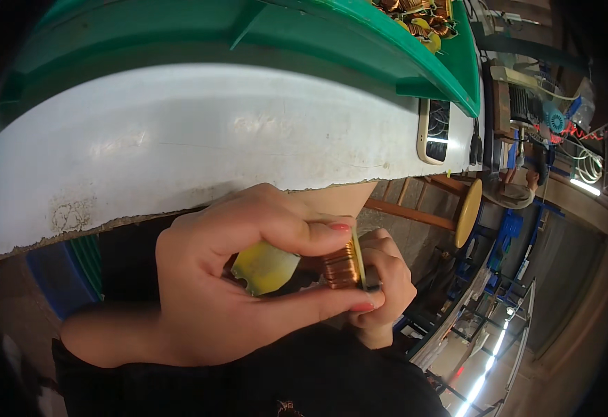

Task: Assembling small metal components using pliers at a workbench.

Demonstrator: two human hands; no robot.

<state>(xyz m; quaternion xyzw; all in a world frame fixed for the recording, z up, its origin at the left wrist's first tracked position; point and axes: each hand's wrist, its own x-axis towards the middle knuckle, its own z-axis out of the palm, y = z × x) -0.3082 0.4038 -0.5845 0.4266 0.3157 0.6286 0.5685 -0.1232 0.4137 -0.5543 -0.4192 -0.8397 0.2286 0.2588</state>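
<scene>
My left hand [213, 278] pinches a copper-wound coil [341, 268] between thumb and fingertips. A thin yellowish plate [359, 257] stands along the coil's right side. Inside the curl of the same hand sits a second yellow piece [268, 270] with a notched edge; whether it is part of another coil is hidden. My right hand [391, 278] is closed against the plate side of the coil, its fingers bent. What its fingertips grip there is partly hidden. Both hands are held at the near edge of the white table [262, 132].
A green bin [387, 42] stands on the table, with several copper coils [422, 24] at its far right. A phone [433, 132] lies beside the bin. A wooden stool [467, 212] is to the right, past the table edge. Farther off, a person [516, 193] is beside shelving.
</scene>
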